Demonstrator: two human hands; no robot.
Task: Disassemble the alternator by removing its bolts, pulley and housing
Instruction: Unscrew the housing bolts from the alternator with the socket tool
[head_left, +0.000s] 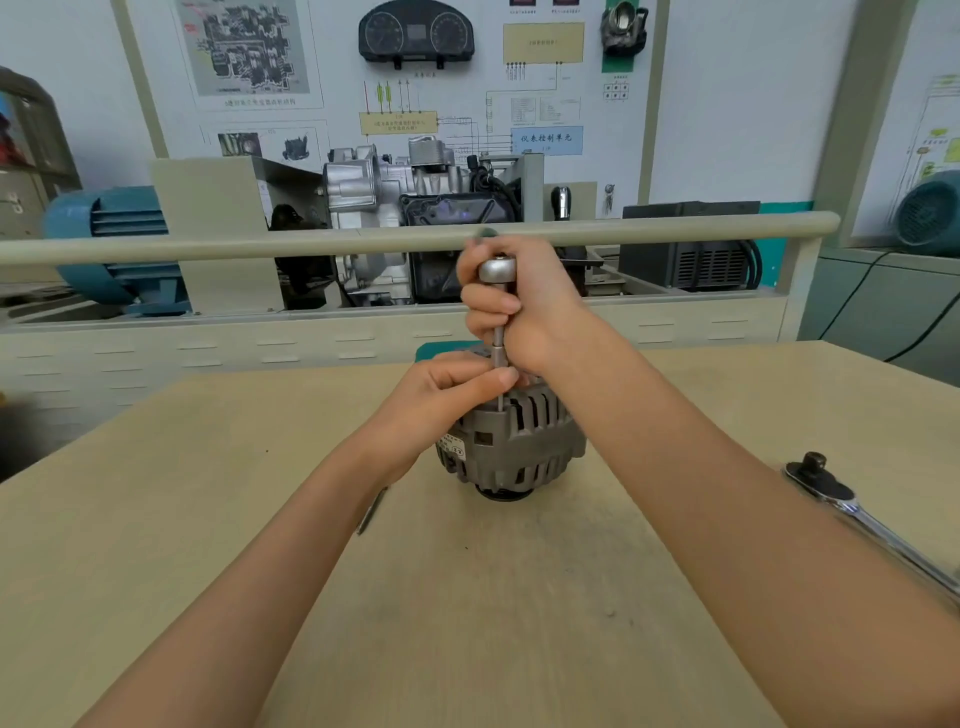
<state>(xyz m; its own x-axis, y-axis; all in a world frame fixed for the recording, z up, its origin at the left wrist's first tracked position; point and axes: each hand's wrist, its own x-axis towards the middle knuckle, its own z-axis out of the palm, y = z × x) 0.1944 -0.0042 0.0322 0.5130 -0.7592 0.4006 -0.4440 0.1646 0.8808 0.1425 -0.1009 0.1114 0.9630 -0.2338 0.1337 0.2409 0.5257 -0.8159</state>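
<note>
A person works at a pale wooden workbench (208, 519), seen from a head-worn camera, with both bare forearms reaching in from the lower edge. At far left, behind the bench, a blue electric motor (104, 228) with a ribbed casing sits on a training stand. A small slim metal piece (371, 512) lies on the bench, partly hidden under the left wrist; what it is cannot be told. The left hand (441, 395) rests on the upper left of the alternator (511, 441), its fingers curled and its thumb pressed against the thin lower shaft of a socket driver (498, 322). The alternator stands at the middle of the bench, a grey cast-metal body with slotted vents round its side, a printed label on its left flank and a dark round part beneath it touching the wood. The right hand (524, 306) is wrapped round the driver's upright shaft, just below its rounded metal head, and covers most of the tool. The hands hide the top of the alternator, so the bolt under the tool cannot be seen. Behind them a beige rail (208, 247) crosses the view in front of a cutaway silver gearbox (384, 192) and a wall board with an instrument cluster (415, 34) and wiring diagrams. At right, a chrome ratchet wrench (862, 519) lies on the bench, partly behind the right forearm.
</note>
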